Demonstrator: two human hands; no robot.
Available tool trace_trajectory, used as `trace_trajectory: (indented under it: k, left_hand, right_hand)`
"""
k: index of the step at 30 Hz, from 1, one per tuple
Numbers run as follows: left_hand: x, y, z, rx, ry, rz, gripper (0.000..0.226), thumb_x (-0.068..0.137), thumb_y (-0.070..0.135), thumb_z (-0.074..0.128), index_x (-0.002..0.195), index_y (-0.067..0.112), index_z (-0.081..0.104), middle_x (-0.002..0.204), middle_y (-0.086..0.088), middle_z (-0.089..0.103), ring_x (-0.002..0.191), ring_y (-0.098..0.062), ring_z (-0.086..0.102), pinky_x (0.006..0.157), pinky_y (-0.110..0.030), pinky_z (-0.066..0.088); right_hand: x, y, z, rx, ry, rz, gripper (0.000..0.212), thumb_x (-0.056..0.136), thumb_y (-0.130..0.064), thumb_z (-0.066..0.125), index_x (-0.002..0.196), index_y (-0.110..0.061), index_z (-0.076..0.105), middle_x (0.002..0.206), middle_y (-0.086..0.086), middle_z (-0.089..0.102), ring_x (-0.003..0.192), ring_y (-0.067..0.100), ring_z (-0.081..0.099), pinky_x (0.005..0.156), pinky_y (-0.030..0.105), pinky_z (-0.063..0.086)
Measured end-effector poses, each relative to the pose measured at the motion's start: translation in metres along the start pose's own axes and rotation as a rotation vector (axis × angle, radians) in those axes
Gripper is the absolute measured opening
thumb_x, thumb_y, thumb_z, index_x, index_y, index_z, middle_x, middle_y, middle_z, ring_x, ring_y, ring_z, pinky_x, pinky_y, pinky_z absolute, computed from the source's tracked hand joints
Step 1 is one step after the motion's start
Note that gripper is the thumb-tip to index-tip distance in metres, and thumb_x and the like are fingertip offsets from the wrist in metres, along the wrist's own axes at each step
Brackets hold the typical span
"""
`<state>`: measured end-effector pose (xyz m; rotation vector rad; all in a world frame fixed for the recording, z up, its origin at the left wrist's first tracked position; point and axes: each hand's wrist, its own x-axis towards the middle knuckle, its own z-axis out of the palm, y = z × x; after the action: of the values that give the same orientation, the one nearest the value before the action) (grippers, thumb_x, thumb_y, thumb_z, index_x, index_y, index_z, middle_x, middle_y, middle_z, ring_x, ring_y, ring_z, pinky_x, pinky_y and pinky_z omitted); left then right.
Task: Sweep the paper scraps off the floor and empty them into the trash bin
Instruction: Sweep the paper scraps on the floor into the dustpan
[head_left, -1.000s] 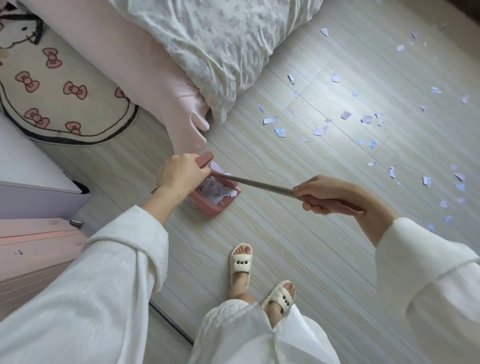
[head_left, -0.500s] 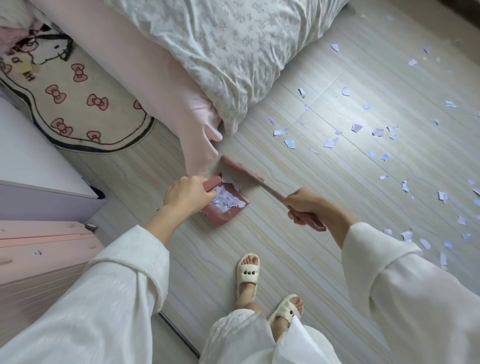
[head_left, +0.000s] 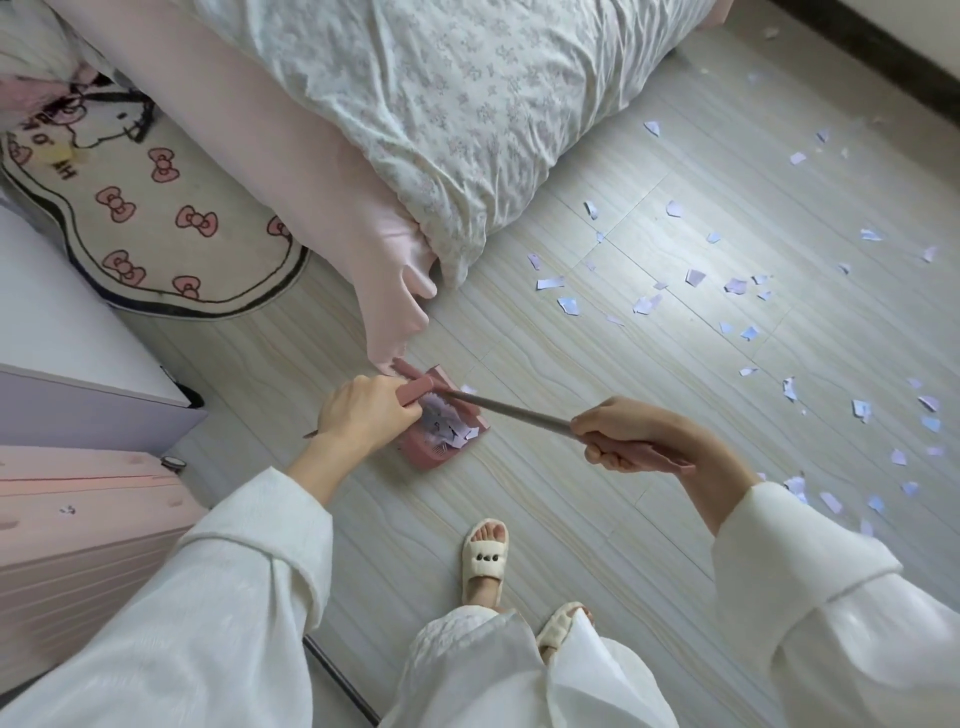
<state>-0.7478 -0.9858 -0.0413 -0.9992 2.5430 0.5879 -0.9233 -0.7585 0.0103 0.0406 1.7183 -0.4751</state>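
Taking the dustpan (head_left: 441, 431) as the landmark, nearest the person are two feet in cream slippers (head_left: 484, 558), standing just behind the pan on the pale wood floor (head_left: 571, 519). The left hand (head_left: 363, 410) is curled round the pink dustpan handle (head_left: 415, 391) directly above the pan; the right hand (head_left: 623, 434) grips the broom handle (head_left: 509, 410) off to the pan's right, fingers wrapped under the pink grip. The broom head (head_left: 410, 370) sits at the pan's far edge, close against the pink bed skirt (head_left: 384, 291).

The step in hand looks like drawing scraps into the pan. To do it well, I judge the pan's lip should stay flat on the floor and the strokes short and low, since light paper will flutter or slide under a lifted edge. The pan should be kept level when carried, as it already holds a small heap (head_left: 447, 428).

Counting: one dustpan, one broom, two hands, two slippers. Beyond the pan, to its right and far right, the loose paper scraps (head_left: 644, 304) number several dozen, too small and scattered for an exact count; one lies just beside the pan's far corner. Farthest off are one bed, one patterned rug (head_left: 156, 218) to the pan's far left, and no trash bin in view.
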Motion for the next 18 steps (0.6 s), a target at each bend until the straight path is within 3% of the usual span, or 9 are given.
trace_trajectory:
  k: [10, 15, 18]
  left_hand:
    - [-0.017, -0.015, 0.004, 0.026, 0.018, -0.019, 0.032, 0.081, 0.042, 0.054, 0.058, 0.022, 0.047, 0.061, -0.002, 0.051, 0.066, -0.029, 0.050, 0.059, -0.028, 0.036]
    - [-0.021, -0.013, 0.016, 0.016, 0.024, -0.041, 0.027, 0.081, 0.037, 0.053, 0.060, 0.020, 0.048, 0.067, -0.006, 0.058, 0.065, -0.029, 0.048, 0.058, -0.027, 0.034]
    - [-0.020, -0.014, 0.016, 0.016, 0.025, -0.046, 0.029, 0.081, 0.038, 0.052, 0.058, 0.021, 0.047, 0.067, -0.005, 0.056, 0.065, -0.029, 0.048, 0.058, -0.027, 0.034]
  right_hand:
    - [0.004, -0.004, 0.024, -0.008, 0.186, -0.063, 0.011, 0.091, -0.001, 0.039, 0.085, -0.002, 0.048, 0.061, 0.011, 0.048, 0.035, 0.013, 0.044, 0.033, 0.014, 0.035]
    - [0.025, 0.013, 0.037, -0.152, 0.234, 0.017, 0.022, 0.094, -0.004, 0.035, 0.108, 0.002, 0.051, 0.066, 0.011, 0.050, 0.046, 0.018, 0.050, 0.045, 0.027, 0.045]
    - [0.025, 0.020, 0.036, -0.131, 0.197, 0.060, 0.015, 0.091, -0.003, 0.038, 0.095, -0.001, 0.052, 0.064, 0.011, 0.051, 0.044, 0.017, 0.050, 0.042, 0.024, 0.044]
